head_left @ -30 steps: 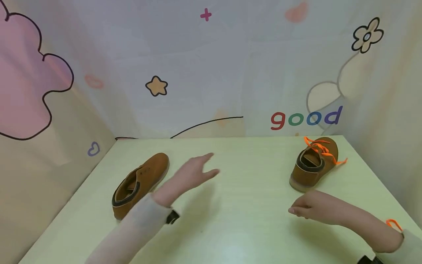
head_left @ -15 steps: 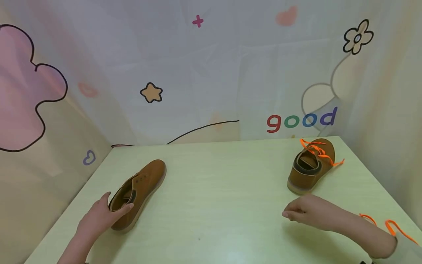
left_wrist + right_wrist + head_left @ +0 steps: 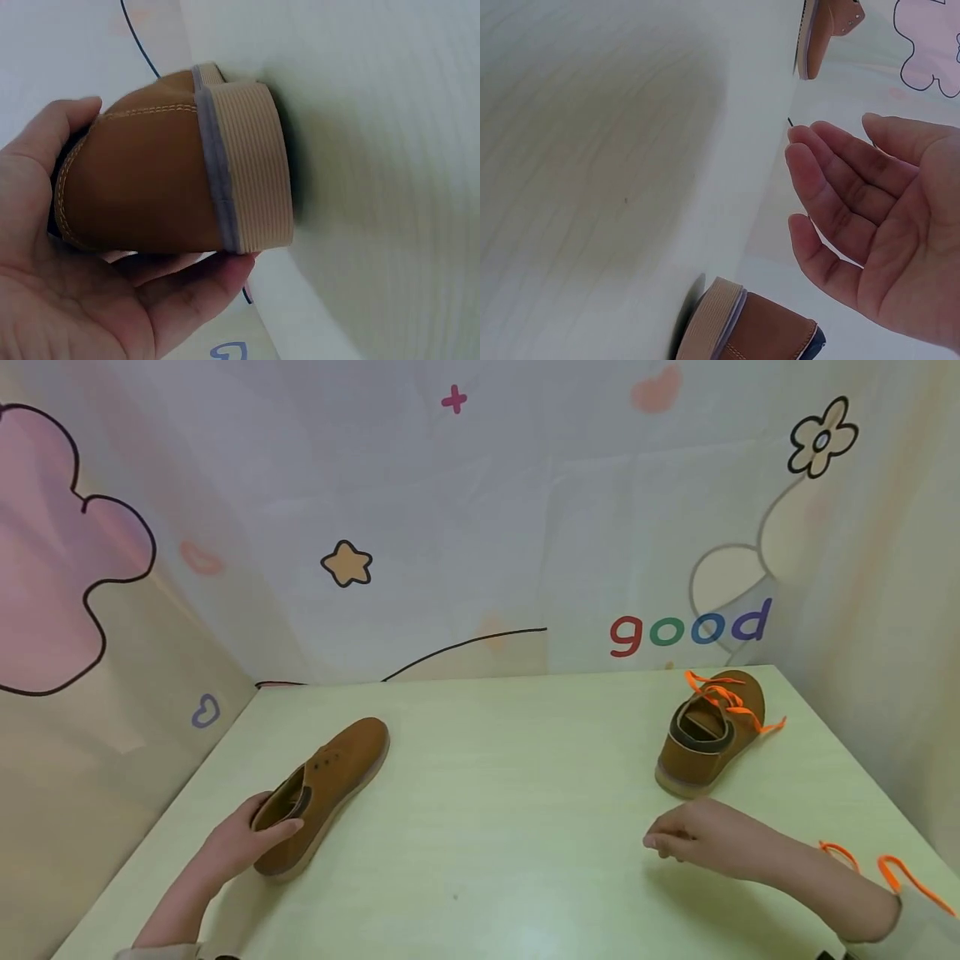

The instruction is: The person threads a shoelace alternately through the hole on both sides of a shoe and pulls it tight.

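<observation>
My left hand (image 3: 238,839) grips the heel end of a brown shoe (image 3: 347,758) at the left of the table. This shoe has bare eyelets with no lace in them. In the left wrist view the thumb lies over the collar of the shoe (image 3: 150,176) and the fingers wrap its other side; whether the sole touches the table I cannot tell. A second brown shoe (image 3: 692,762), threaded with an orange lace (image 3: 723,697), stands at the right. Just in front of its heel hovers my right hand (image 3: 701,833), fingers loosely curled around nothing.
Another orange lace (image 3: 888,872) lies on the table (image 3: 487,810) beside the right forearm, partly hidden by it. A printed cloth (image 3: 465,527) hangs behind the table and along both sides.
My left hand swung from above the table's middle back to the left shoe, then closed on its heel. The shoe has tilted and shifted slightly. My right hand stays nearly still.
</observation>
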`<action>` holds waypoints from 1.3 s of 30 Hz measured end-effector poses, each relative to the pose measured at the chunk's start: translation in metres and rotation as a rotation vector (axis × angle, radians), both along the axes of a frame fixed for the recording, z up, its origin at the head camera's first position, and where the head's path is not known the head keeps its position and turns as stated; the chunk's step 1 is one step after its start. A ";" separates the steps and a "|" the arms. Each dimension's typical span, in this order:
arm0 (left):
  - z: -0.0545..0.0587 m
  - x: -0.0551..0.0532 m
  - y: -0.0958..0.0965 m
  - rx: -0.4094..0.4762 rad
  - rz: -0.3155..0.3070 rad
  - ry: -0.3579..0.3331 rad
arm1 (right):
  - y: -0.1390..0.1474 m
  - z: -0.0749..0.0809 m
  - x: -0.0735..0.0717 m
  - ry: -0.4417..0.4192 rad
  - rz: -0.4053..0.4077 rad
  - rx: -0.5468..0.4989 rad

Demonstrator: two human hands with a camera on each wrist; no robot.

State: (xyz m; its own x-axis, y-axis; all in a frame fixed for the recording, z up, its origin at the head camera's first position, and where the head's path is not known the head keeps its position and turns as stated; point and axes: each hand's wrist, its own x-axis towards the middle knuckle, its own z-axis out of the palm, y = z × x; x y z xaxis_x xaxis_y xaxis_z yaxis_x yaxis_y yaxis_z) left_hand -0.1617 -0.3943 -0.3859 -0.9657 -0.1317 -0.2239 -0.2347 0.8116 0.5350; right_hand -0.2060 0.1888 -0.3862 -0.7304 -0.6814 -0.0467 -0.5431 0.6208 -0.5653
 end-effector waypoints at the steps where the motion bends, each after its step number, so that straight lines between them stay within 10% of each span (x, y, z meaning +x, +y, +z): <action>1: 0.000 0.001 0.000 0.012 -0.005 0.004 | 0.000 0.000 0.000 -0.010 0.001 -0.001; 22: 0.003 -0.039 0.045 0.105 -0.395 0.017 | 0.003 -0.003 0.006 -0.031 -0.014 0.001; 39: 0.002 -0.103 0.115 0.110 -0.603 -0.107 | 0.006 -0.005 0.010 -0.021 -0.021 -0.018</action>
State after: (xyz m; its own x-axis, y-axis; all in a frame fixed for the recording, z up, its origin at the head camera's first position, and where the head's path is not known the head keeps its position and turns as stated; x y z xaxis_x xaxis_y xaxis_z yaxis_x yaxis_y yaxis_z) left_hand -0.2651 -0.2789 -0.3837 -0.8347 0.4589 -0.3044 0.1907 0.7595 0.6220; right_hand -0.1957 0.1953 -0.3914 -0.7436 -0.6668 -0.0499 -0.5181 0.6217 -0.5874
